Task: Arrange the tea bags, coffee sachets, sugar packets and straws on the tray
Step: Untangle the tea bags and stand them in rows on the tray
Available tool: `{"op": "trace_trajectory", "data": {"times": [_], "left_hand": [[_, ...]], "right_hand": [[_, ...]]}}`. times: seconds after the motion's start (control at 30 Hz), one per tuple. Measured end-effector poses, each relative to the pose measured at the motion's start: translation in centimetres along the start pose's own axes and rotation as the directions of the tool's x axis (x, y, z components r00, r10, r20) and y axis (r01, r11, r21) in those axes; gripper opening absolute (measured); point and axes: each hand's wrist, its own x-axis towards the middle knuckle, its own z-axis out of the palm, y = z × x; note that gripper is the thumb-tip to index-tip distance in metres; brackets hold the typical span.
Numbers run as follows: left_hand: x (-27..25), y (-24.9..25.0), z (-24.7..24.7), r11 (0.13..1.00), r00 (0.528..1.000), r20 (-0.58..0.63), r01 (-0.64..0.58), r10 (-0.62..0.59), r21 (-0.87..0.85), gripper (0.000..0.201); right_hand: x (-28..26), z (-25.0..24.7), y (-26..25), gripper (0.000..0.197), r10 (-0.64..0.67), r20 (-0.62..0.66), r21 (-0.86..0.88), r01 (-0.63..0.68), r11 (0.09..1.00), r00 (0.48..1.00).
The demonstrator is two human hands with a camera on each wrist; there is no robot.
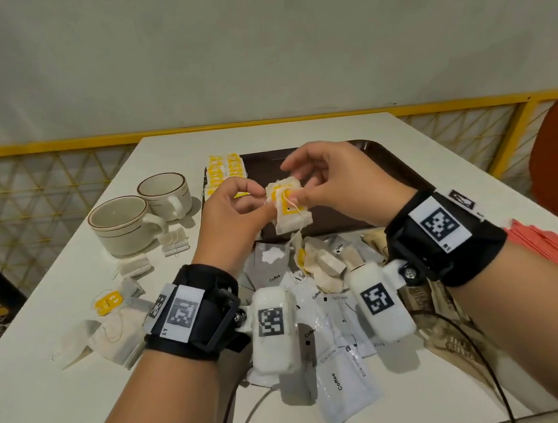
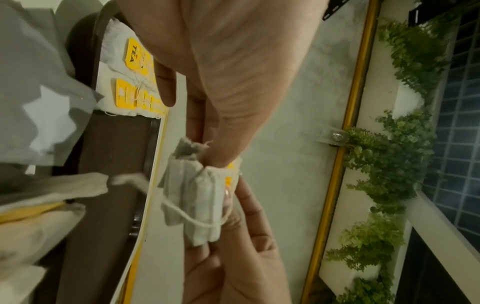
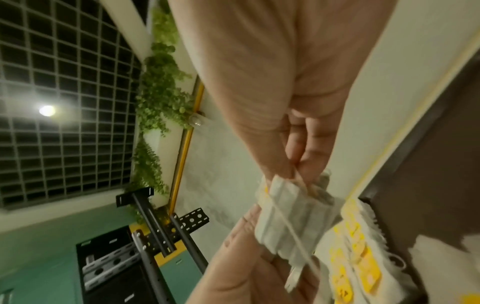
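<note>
Brown tray (image 1: 386,162), yellow-tagged tea bags (image 1: 223,172) inside

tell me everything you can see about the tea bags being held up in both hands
The held tea bags are a small bundle of white, papery sachets stacked face to face, with yellow tags on top and thin white string looped around them. The left hand pinches one side and the right hand the other. The bundle hangs in the air, tilted, above the near edge of the dark brown tray, touching only the fingers.
</note>
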Motion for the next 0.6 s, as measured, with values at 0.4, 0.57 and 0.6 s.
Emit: {"op": "trace_trajectory", "data": {"times": [0.4,0.57,0.6], "left_hand": [[-0.1,-0.2,0.1,0.999,0.998,0.053,0.028,-0.029,0.02,0.017],[0.0,-0.5,0.2,0.998,0.999,0.031,0.025,-0.027,0.057,0.013],[0.0,-0.5,0.2,0.998,0.999,0.03,0.025,-0.027,0.062,0.012]], "right_hand": [[-1.1,-3.0,1.9,0.021,0.233,0.225,-0.204,-0.188,0.961,0.946],[-2.3,-3.2,3.6,0.032,0.41,0.469,-0.6,-0.058,0.798,0.782],[-2.5,-3.0,3.8,0.03,0.404,0.473,-0.601,-0.048,0.798,0.783]]}}
